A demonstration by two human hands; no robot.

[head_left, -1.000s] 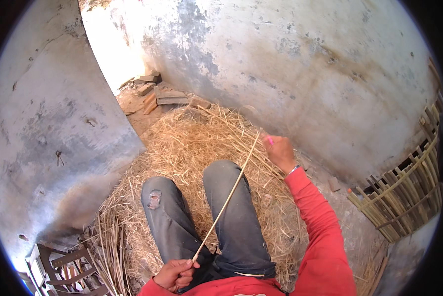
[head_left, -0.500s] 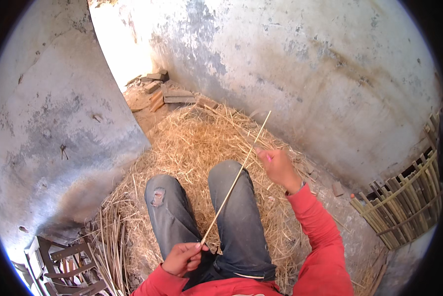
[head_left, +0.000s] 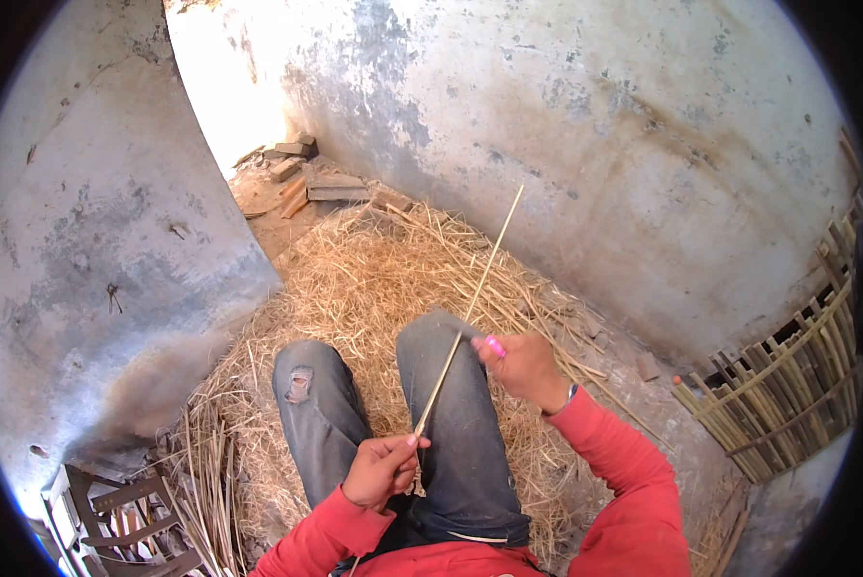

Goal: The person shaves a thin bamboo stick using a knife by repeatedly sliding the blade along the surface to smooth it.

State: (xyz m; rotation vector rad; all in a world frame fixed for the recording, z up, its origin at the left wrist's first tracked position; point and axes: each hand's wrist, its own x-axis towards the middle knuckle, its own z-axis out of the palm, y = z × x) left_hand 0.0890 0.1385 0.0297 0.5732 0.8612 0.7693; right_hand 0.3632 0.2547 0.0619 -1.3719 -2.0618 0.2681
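Note:
My left hand [head_left: 381, 470] is closed in front of my lap, pinching the lower part of a long thin bamboo strip [head_left: 484, 274]. The pale strip slants up and away to the right, over my right knee, its far tip free in the air. My right hand [head_left: 527, 369] is closed just right of the strip, a pink band [head_left: 495, 347] round one finger. A short dark blade, apparently a knife [head_left: 467, 330], juts from this fist and meets or crosses the strip; its handle is hidden by my fingers.
Curly shavings [head_left: 354, 260] cover the floor around my legs. Long strips [head_left: 205, 481] lie at the left beside a dark slatted frame [head_left: 133, 519]. A slatted bamboo panel [head_left: 787, 394] leans at the right. Bricks [head_left: 335, 187] lie near the doorway; a worn wall [head_left: 585, 144] stands ahead.
My right hand has come down and left, nearer my body, along the strip. My left hand has lifted slightly and shifted right, and the strip stands a little higher.

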